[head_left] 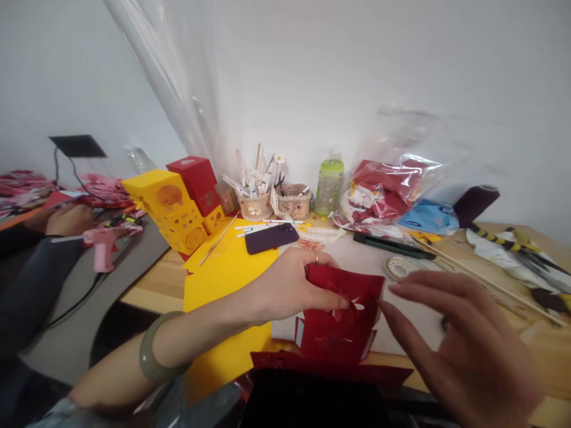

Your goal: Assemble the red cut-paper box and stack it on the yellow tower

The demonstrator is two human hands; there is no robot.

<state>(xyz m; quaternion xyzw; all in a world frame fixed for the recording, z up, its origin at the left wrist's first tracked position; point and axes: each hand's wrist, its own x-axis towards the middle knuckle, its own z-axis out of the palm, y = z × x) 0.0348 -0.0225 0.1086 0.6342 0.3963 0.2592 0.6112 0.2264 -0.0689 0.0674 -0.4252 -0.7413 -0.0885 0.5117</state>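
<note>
Gripped right now by the left hand (292, 286), 1 thumb in front, fingers behind: the dark-red, cut-out paper piece (339, 330). The right hand's (468, 339) fingers are parted by its right edge, contact unclear. The piece is held above the wooden tabletop (151, 279), right of the flat yellow paper sheet (223, 303). Edges are best squared gently, thumb pressure kept light.

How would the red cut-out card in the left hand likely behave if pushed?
The red cut-out card is probably bendable, judging by its thin, bowed top edge. It may crease or tear around its petal-shaped openings.
</note>
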